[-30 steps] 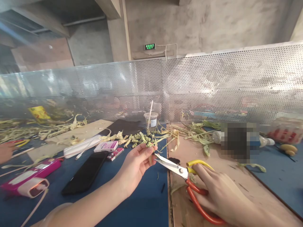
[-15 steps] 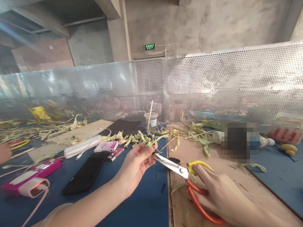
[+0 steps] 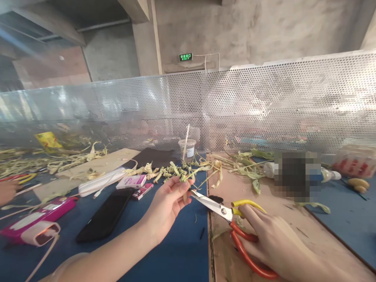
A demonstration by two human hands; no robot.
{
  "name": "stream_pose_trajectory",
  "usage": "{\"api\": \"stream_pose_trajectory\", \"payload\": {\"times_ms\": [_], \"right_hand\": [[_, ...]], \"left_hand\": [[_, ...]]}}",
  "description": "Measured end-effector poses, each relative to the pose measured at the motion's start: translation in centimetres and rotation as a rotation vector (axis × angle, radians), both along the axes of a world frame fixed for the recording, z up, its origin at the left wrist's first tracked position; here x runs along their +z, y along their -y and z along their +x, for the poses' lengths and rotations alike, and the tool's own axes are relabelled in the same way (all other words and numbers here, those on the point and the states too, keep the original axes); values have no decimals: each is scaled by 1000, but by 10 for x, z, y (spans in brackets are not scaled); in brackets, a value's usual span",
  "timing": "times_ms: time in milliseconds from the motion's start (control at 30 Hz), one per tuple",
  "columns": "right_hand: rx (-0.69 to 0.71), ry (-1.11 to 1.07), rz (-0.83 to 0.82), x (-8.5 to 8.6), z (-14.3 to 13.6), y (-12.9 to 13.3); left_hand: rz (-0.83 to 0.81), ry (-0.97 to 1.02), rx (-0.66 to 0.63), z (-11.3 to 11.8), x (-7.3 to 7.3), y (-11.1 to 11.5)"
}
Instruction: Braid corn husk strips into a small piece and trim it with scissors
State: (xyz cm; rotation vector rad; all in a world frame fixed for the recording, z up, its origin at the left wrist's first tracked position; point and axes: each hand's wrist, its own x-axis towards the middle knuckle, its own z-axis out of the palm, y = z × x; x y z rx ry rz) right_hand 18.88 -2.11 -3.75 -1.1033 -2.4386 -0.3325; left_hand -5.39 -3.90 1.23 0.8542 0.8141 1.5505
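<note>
My left hand [image 3: 176, 192] pinches a small green piece of plant strip [image 3: 184, 178] between thumb and fingertips; part of it is hidden by the fingers. My right hand [image 3: 268, 233] is wrapped round scissors [image 3: 219, 208] with one red and one yellow handle. Their blades point left, with the tips right at my left fingertips and the lower end of the strip. Just beyond my left hand lies a pile of knotted green pieces [image 3: 173, 170], with pale dry leaves [image 3: 217, 172] beside it.
A black phone [image 3: 105, 215], a pink box [image 3: 131, 181] and a magenta power strip [image 3: 41, 219] lie on the left. A plastic cup [image 3: 188, 149] stands at the back before a perforated metal screen [image 3: 188, 102]. Another person's hand [image 3: 8, 191] shows at the left edge.
Both hands and the scissors stay almost in place. The view shifts very slightly, and the other person's hand at the left edge moves a little further into view.
</note>
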Motion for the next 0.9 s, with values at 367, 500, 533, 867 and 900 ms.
{"api": "stream_pose_trajectory", "payload": {"times_ms": [367, 500, 533, 867, 900], "right_hand": [[-18, 11, -27, 4, -1, 2], [-24, 5, 27, 1, -1, 1], [-26, 4, 30, 1, -1, 1], [-32, -150, -49, 2, 0, 2], [-23, -160, -60, 3, 0, 2]], "left_hand": [[-25, -18, 47, 1, 0, 0], [-24, -1, 47, 0, -1, 0], [-27, 0, 45, 0, -1, 0], [-47, -20, 46, 0, 0, 0], [-50, -28, 43, 1, 1, 0]]}}
